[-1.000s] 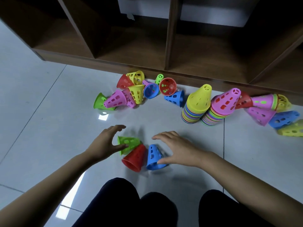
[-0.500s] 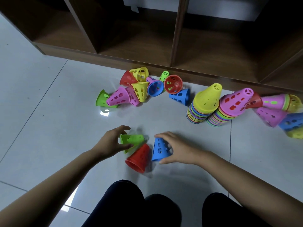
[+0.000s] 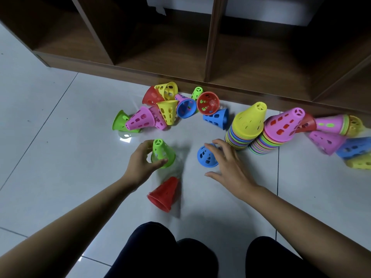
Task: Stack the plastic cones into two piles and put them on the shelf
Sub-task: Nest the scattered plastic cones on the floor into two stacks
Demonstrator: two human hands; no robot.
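Left hand (image 3: 140, 163): my thumb and fingers pinch the green perforated plastic cone (image 3: 163, 154), tip up.
Right hand (image 3: 230, 167): my fingers are spread and relaxed, touching the blue perforated plastic cone (image 3: 205, 157).

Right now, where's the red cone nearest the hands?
Head view, lower centre: red cone on its side on the floor, below the green cone in the left hand.

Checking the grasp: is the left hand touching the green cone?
Touching. The head view shows the left hand with its thumb and fingers curled round the green cone, pinching its sides.
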